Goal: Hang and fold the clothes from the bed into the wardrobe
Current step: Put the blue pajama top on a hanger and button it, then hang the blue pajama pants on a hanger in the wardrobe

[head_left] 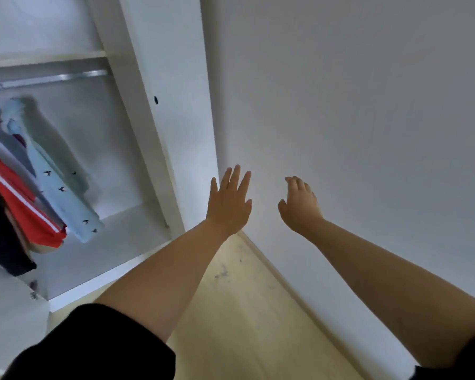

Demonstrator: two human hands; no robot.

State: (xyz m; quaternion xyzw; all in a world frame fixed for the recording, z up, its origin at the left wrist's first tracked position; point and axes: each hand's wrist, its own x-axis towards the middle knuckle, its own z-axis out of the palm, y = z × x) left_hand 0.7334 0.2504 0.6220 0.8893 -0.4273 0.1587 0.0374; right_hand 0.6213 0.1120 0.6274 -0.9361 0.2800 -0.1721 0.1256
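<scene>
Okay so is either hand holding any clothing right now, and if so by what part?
Nothing is held. The left hand is open with fingers spread, the right hand loosely curled and empty. Both are out toward the wall, beside the wardrobe.

No readable text anywhere (only bird prints on a shirt (66,193))

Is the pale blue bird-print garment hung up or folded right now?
Hung: the pale blue bird-print garment dangles full length below the rail, beside a red garment. Its hanger is blurred.
</scene>
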